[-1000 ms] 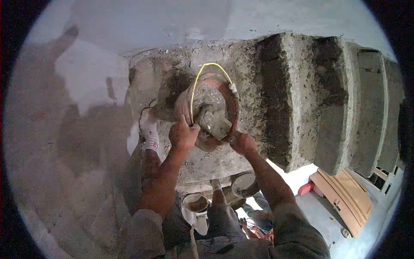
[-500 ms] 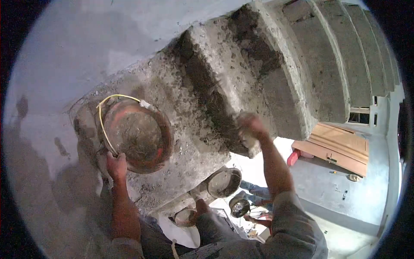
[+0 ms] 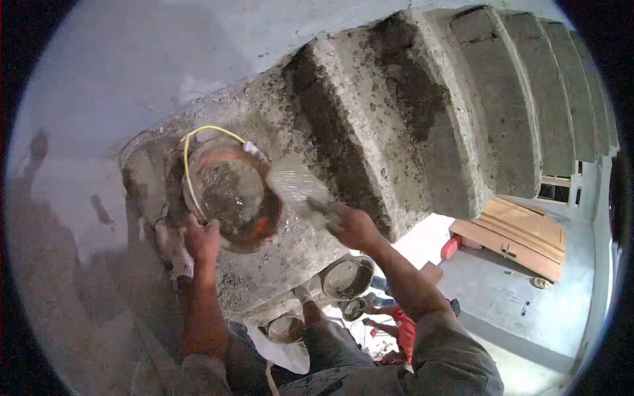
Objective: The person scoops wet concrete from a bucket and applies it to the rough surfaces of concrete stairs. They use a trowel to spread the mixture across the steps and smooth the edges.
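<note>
A smeared wall [image 3: 79, 264] bounded the far left, close along the rough landing [image 3: 247, 277]. The left hand [image 3: 202, 239] was clamped on the near-left rim of the bucket [image 3: 263, 231], which sat on the landing with its yellow handle [image 3: 186, 170] arched over the far side and wet cement [image 3: 228, 195] inside. Toward the viewer, the landing broke off at an edge, with a small tub [image 3: 285, 329] below it. The trowel [image 3: 297, 179], its blade coated, reached to the bucket's right rim; whether they touched could not be told. The right hand [image 3: 354, 228] was closed around its grip, well apart from the left. A larger tub [image 3: 348, 277] stood past the edge, with a person in red [image 3: 405, 333] lower down. Rightward, a strip of bare concrete separated the bucket from the steps [image 3: 462, 119], whose near ends dropped off above a brown door [image 3: 512, 241].
</note>
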{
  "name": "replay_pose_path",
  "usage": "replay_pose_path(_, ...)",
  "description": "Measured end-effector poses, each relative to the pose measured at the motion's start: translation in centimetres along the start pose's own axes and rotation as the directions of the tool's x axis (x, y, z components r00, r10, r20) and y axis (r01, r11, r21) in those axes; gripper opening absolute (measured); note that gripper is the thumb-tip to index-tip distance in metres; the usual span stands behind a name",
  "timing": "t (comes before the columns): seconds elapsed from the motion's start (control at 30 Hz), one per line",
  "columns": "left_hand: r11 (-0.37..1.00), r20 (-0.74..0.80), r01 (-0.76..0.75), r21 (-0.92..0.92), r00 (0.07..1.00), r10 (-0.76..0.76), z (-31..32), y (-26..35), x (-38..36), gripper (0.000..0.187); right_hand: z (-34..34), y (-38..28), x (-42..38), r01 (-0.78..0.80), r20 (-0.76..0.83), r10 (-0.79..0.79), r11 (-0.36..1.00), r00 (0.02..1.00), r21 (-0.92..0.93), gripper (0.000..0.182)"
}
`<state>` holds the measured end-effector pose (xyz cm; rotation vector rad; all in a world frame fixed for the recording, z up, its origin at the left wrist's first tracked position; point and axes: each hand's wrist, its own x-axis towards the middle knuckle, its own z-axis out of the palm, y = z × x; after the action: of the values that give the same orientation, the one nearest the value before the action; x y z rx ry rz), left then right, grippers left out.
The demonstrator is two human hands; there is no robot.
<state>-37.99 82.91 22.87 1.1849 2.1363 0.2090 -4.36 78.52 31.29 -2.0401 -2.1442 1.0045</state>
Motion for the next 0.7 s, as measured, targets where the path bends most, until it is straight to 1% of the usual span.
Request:
replay_pose_path(0.03,1.0,-0.003,0.006,0.004,1.0,-0.006,0.2,-0.1,-0.1,0.055,0.4,-2.4,2.1,-0.007,0.086,0.017,0.994,0.996,-0.111,0.037)
replay_pose_path(0.1,0.997,0.037,-0.065,0.03,0.997,0.064,1.2,-0.9,0.3,0.066,1.0,-7.4,6.5,-0.111,0.242,0.207,0.927,0.948,-0.357,0.032)
replay_pose_path(0.13,0.994,0.055,-0.103,0.038,0.993,0.101,1.4,-1.1,0.4,0.071,3.2,-7.5,8.8,-0.062,0.233,0.18,0.896,0.956,-0.44,0.031)
replay_pose_path(0.17,0.994,0.051,-0.101,0.036,0.994,0.099,1.5,-1.0,0.4,0.071,5.7,-6.8,10.9,-0.016,0.226,0.156,0.854,0.962,-0.521,0.03)
replay_pose_path(0.2,0.997,0.078,-0.07,-0.017,0.994,0.071,1.6,-0.8,0.2,0.073,7.8,-6.6,12.6,-0.016,0.225,0.156,0.852,0.962,-0.523,0.03)
replay_pose_path(0.23,0.997,0.108,-0.037,-0.069,0.993,0.045,1.7,-0.6,0.1,0.075,9.6,-6.3,14.0,-0.001,0.302,0.178,0.863,0.937,-0.506,0.029)
replay_pose_path(0.27,0.995,0.075,-0.09,0.044,0.993,0.086,1.5,-0.1,0.0,0.074,10.1,-6.3,14.4,0.004,0.336,0.188,0.868,0.923,-0.497,0.029)
replay_pose_path(0.3,0.995,0.071,-0.094,0.042,0.993,0.091,1.1,0.2,0.2,0.074,10.3,-6.7,14.7,0.008,0.37,0.198,0.873,0.908,-0.488,0.028)
replay_pose_path(0.33,0.995,0.093,-0.095,-0.035,0.991,0.098,0.6,0.2,0.3,0.071,10.6,-6.9,14.2,-0.215,0.291,0.333,0.903,0.897,-0.371,0.029)
replay_pose_path(0.37,0.99,0.119,-0.086,-0.11,0.988,0.099,0.3,-0.1,0.0,0.068,10.7,-6.8,13.1,-0.319,0.268,0.403,0.897,0.875,-0.306,0.029)
replay_pose_path(0.4,0.991,0.119,-0.078,-0.112,0.989,0.091,0.4,-0.8,0.3,0.068,10.7,-6.7,11.9,-0.419,0.243,0.47,0.877,0.848,-0.236,0.029)
replay_pose_path(0.47,0.998,0.061,-0.063,-0.008,0.996,0.064,0.7,-2.5,1.6,0.06,9.3,-5.2,9.3,-0.24,0.256,0.296,0.944,0.92,-0.227,0.032)
replay_pose_path(0.5,0.998,0.062,-0.066,-0.011,0.996,0.066,0.5,-2.9,1.8,0.06,8.9,-4.7,8.3,-0.243,0.253,0.299,0.943,0.92,-0.229,0.032)
replay_pose_path(0.57,1.0,0.054,0.001,0.005,0.999,-0.001,0.2,-3.6,2.3,0.053,8.3,-4.0,7.1,-0.156,0.242,0.17,0.985,0.955,-0.074,0.029)
replay_pose_path(0.6,1.0,0.046,-0.003,0.007,0.999,0.003,0.0,-3.7,2.4,0.053,7.9,-3.6,7.0,-0.105,0.228,0.101,0.994,0.968,0.006,0.028)
replay_pose_path(0.63,1.0,0.019,-0.001,0.018,1.0,0.0,0.0,-3.8,2.4,0.056,7.5,-3.0,7.3,-0.102,0.224,0.096,0.995,0.97,0.012,0.028)
replay_pose_path(0.7,0.999,-0.03,0.008,0.038,1.0,-0.007,0.1,-4.2,2.4,0.061,6.3,-1.3,8.4,0.052,0.118,-0.081,0.972,0.99,0.228,0.024)
